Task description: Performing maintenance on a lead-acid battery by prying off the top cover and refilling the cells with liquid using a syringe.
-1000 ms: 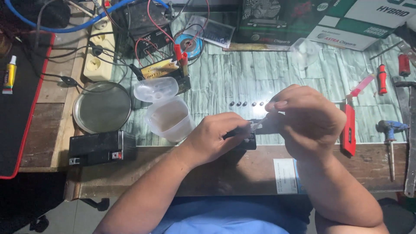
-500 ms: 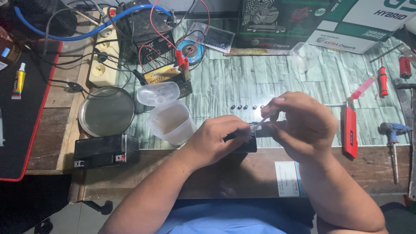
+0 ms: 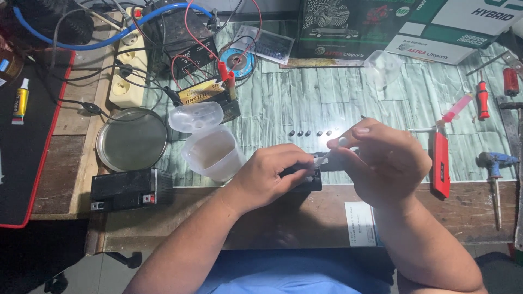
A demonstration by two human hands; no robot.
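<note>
A green marble-patterned workbench top [image 3: 338, 103] carries a clear plastic tub [image 3: 213, 153] left of the hands. The left hand [image 3: 267, 177] clamps its fingers on a small black rectangular block [image 3: 305, 182] at the bench's near edge. The right hand [image 3: 387, 160] pinches a thin white stick [image 3: 327, 155] above it. Five small dark pellets [image 3: 309, 133] lie just beyond

1. A translucent plastic tub [image 3: 213, 153] stands open near the front of the tabletop [image 3: 305, 103], its lid [image 3: 195, 116] just behind it.
2. A round metal dish [image 3: 132, 140] lies left of the tub.
3. A black battery block [image 3: 131, 189] sits at the front edge.
4. A row of small dark caps [image 3: 309, 133] lies mid-table.
5. A red utility knife [image 3: 440, 164] lies to the right, with a red-handled screwdriver [image 3: 482, 100] behind it.
6. A white power strip [image 3: 127, 65] lies at the back left.
</note>
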